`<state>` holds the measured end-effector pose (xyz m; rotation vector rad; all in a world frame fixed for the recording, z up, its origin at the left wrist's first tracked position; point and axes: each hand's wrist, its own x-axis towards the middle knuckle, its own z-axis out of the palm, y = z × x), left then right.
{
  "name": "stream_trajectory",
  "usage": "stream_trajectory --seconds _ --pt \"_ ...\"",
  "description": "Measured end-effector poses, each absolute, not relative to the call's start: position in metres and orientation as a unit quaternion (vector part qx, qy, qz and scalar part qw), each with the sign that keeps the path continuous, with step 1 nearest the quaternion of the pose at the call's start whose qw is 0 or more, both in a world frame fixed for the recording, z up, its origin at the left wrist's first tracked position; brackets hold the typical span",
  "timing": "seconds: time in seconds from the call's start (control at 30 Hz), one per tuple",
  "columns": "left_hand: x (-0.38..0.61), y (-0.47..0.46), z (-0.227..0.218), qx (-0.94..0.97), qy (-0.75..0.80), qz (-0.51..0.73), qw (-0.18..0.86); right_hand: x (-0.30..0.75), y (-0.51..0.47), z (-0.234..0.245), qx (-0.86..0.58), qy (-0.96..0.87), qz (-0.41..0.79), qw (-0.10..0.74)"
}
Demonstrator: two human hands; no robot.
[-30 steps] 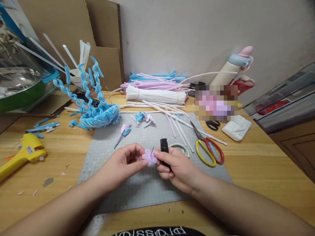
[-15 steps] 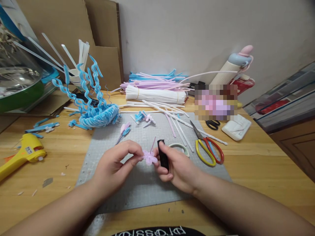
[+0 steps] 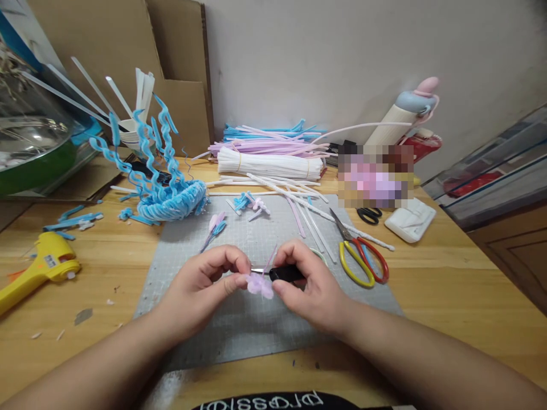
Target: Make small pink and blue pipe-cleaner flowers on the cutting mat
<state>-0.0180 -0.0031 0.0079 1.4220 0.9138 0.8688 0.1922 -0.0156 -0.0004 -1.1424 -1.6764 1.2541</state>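
A small lilac pipe-cleaner flower (image 3: 258, 284) sits between my two hands above the grey cutting mat (image 3: 239, 324). My left hand (image 3: 205, 285) pinches the flower from the left with thumb and forefinger. My right hand (image 3: 310, 285) is closed round a small black tool (image 3: 285, 274) lying level, its thin metal tip pointing left at the flower's thin pink stem, which sticks up between the hands. Whether the tip touches the stem I cannot tell.
Scissors with red and yellow handles (image 3: 363, 261) lie right of my right hand. A yellow glue gun (image 3: 40, 267) rests at the left. A blue curly pipe-cleaner piece (image 3: 158, 176), bundles of white, pink and blue pipe cleaners (image 3: 269, 156), a white pad (image 3: 410, 219) and cardboard stand behind.
My right hand has turned the black tool from upright to level, its tip now pointing at the flower. The flower has tipped down a little. My left hand has stayed put.
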Motion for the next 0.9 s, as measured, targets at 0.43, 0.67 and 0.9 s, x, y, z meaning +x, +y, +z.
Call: stream_trajectory --seconds 0.43,0.67,0.9 --pt "-0.0191 -0.0049 0.0069 0.595 0.381 0.356 0.611 0.1911 -0.0185 -0.0007 -0.413 -0.655 0.509 0.376" --pt "-0.0185 -0.0040 0.0072 0.588 0.388 0.360 0.612 0.1897 -0.0171 -0.0004 -0.413 -0.650 0.518 0.373" --pt "-0.0179 -0.0023 0.0065 0.596 0.382 0.354 0.611 0.1918 -0.0165 0.0006 -0.409 -0.644 0.531 0.368"
